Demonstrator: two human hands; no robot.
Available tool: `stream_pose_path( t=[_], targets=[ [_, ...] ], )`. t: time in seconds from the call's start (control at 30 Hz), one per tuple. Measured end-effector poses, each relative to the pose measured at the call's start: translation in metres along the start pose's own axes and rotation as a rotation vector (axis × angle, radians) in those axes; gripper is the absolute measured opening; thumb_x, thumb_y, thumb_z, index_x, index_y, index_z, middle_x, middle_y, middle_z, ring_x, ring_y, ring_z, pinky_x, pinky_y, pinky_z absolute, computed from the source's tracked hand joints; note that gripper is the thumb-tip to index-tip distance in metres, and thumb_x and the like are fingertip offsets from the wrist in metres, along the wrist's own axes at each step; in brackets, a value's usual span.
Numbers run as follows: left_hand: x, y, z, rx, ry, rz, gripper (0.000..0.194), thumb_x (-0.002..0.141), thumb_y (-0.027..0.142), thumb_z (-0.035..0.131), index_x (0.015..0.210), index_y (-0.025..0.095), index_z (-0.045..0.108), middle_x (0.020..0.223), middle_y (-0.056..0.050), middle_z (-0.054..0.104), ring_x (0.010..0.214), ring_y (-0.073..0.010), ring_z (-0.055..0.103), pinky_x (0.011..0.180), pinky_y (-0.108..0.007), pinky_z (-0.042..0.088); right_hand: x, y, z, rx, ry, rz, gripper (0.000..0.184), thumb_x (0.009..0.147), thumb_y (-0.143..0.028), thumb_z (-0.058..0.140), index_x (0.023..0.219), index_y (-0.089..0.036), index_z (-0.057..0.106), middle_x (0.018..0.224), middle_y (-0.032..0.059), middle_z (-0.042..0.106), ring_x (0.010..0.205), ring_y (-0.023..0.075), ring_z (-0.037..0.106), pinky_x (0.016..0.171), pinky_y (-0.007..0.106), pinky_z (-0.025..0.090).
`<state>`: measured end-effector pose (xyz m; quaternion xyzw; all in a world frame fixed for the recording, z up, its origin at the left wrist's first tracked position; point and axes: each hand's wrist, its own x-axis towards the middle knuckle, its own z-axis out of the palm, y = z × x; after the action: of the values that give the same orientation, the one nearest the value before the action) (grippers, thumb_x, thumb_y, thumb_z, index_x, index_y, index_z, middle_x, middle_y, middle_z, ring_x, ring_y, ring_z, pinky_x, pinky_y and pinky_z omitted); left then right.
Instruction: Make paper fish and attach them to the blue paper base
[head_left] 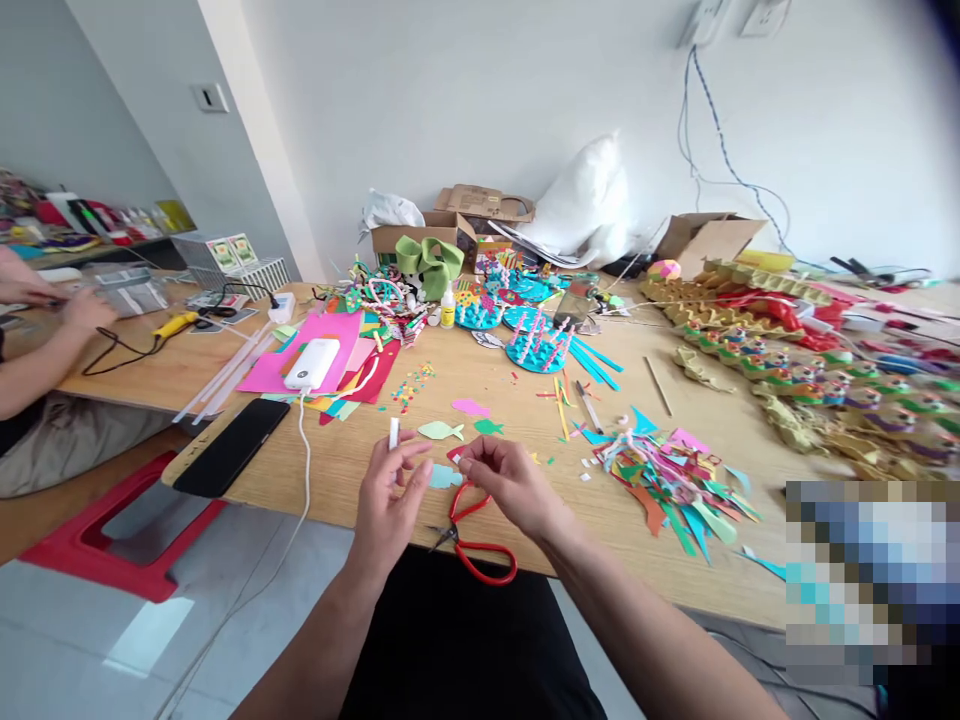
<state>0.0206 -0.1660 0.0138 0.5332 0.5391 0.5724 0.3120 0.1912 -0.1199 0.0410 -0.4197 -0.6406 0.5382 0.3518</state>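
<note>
My left hand is held above the front edge of the wooden table, its fingers pinched on a short white stick that points upward. My right hand is beside it, fingers curled and pinching a small red paper piece. A light blue paper shape lies between the two hands. Red-handled scissors rest on the table edge just below my hands. Paper fish cut-outs in green, pink and teal lie just beyond.
A heap of coloured paper scraps lies to the right, a black phone and a white power bank with its cable to the left. Egg-carton crafts fill the right side. Another person's hands work at far left. Cardboard boxes stand at the back.
</note>
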Motion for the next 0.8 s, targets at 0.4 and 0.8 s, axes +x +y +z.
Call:
stream_pose_path(
  t=[0.4, 0.8],
  targets=[
    [0.002, -0.012, -0.005, -0.118, 0.054, -0.024, 0.027, 0.078, 0.036, 0.068, 0.101, 0.023, 0.069, 0.117, -0.006, 0.06, 0.102, -0.0195, 0.057, 0.095, -0.032, 0.043, 0.044, 0.03, -0.106, -0.664, -0.37, 0.393, 0.013, 0.076, -0.023, 0.06, 0.079, -0.013, 0.066, 0.071, 0.0038, 0.068, 0.061, 0.0109, 0.059, 0.053, 0.019, 0.041],
    [0.002, -0.006, -0.009, -0.129, 0.08, -0.044, 0.028, 0.075, 0.037, 0.07, 0.098, 0.021, 0.069, 0.117, -0.006, 0.059, 0.099, -0.0184, 0.056, 0.097, -0.033, 0.041, 0.054, 0.035, -0.105, -0.913, -0.44, 0.418, 0.019, 0.077, -0.021, 0.057, 0.086, -0.011, 0.07, 0.076, 0.0059, 0.07, 0.065, 0.013, 0.059, 0.057, 0.02, 0.04]
  ],
)
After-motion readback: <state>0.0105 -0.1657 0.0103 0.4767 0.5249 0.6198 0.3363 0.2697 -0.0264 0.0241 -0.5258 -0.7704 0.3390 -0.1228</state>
